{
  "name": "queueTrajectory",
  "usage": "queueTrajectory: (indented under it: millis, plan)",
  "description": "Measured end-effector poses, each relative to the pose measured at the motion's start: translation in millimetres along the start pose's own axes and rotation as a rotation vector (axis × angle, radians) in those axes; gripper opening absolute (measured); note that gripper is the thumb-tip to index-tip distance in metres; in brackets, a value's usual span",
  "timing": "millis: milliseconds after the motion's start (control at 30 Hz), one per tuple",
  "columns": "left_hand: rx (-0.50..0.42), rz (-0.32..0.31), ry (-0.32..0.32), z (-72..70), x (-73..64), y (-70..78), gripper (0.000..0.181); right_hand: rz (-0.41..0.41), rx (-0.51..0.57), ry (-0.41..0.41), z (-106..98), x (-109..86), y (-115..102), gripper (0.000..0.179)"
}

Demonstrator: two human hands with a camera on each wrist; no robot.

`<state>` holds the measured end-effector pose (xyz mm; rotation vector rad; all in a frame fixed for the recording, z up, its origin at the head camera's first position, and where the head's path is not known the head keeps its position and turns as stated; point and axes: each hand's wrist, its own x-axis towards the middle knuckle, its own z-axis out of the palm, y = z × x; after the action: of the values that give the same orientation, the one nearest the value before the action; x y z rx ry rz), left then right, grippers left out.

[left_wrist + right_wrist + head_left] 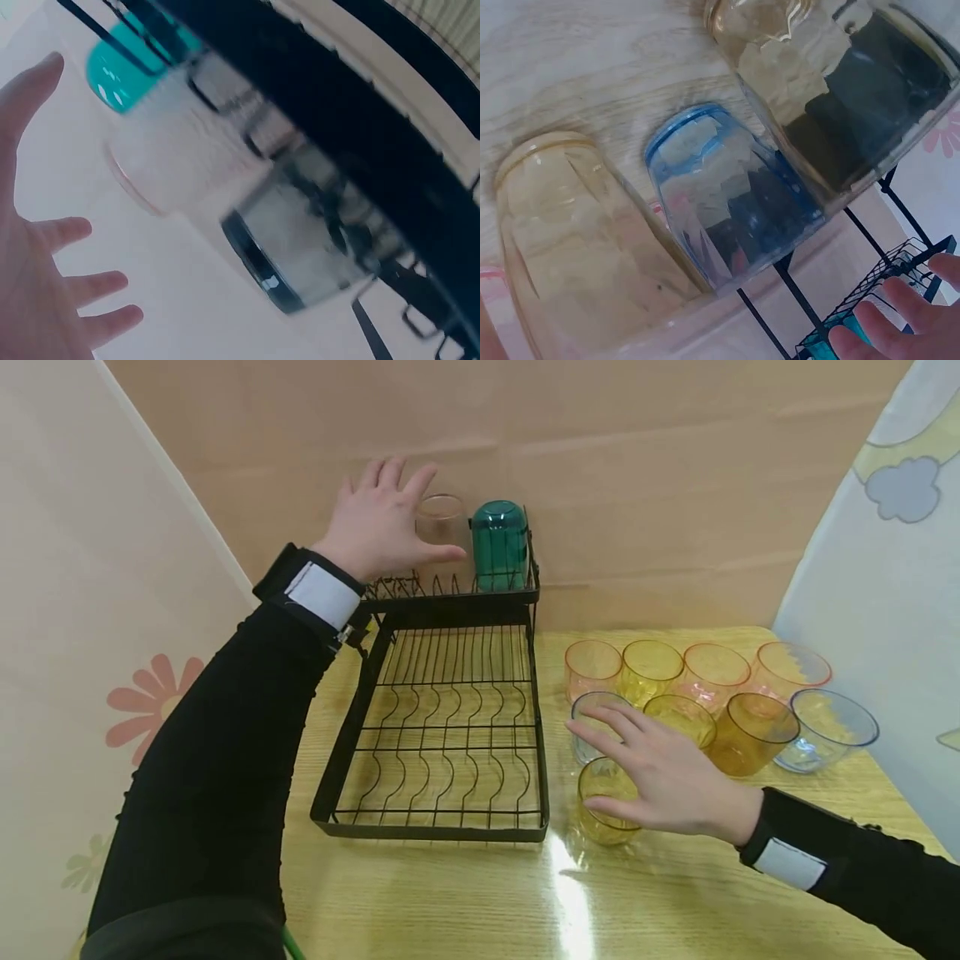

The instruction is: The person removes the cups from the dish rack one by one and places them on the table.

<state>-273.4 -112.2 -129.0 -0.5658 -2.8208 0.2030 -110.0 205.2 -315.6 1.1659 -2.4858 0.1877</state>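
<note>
Black left sleeve (pixel 213 768) closest | left grip (pixel 384 522) spread wide beside a clear glass (pixel 442 529) on the rack (pixel 431 832), holding nothing | teal glass (pixel 500 545) there stands upside down, likely for draining | right grip (pixel 667 772) likewise wide, by the front yellow glass (pixel 602 787) on the table (pixel 420 902) | glasses there upright, no contents showing

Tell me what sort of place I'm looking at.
Probably a staged tabletop setup rather than a working kitchen: a black dish rack and tinted cups stand before a plain brown backdrop.
</note>
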Motion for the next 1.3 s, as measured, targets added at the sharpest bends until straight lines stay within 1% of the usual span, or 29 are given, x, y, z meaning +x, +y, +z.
queueTrajectory:
  millis: [133,233,367,533,633,800,933,1100,1200,1300]
  plan:
    - [0.007,-0.034,-0.042,-0.4,3.1,-16.8,0.108,0.003,-0.002,-0.008,-2,6.3,1,0.081]
    - [-0.012,-0.063,-0.085,0.4,6.0,-27.9,0.11,0.012,0.003,-0.022,-4,12.4,3,0.082]
    - [-0.041,-0.083,-0.124,3.6,8.4,-38.3,0.112,0.001,0.003,-0.03,-7,23.7,5,0.082]
    - [-0.076,-0.09,-0.187,6.6,11.4,-42.8,0.113,-0.01,-0.018,-0.05,-14,41.0,7,0.082]
    - [-0.099,-0.108,-0.241,9.2,13.1,-43.6,0.114,-0.002,-0.014,-0.067,-18,49.7,8,0.082]
    - [-0.133,-0.128,-0.321,13.1,15.1,-43.2,0.114,-0.007,-0.03,-0.062,-19,62.3,10,0.082]
    - [-0.159,-0.13,-0.339,16.2,14.7,-43.5,0.114,0.004,-0.042,-0.065,-20,74.3,10,0.081]
    - [-0.176,-0.132,-0.342,23.0,14.4,-45.7,0.116,0.028,-0.04,-0.1,-22,93.2,7,0.083]
    - [-0.149,-0.12,-0.316,28.2,15.8,-46.8,0.114,0.03,-0.037,-0.118,-24,104.1,4,0.083]
    - [-0.123,-0.108,-0.272,34.2,17.6,-48.8,0.107,0.02,-0.037,-0.118,-26,113.8,1,0.082]
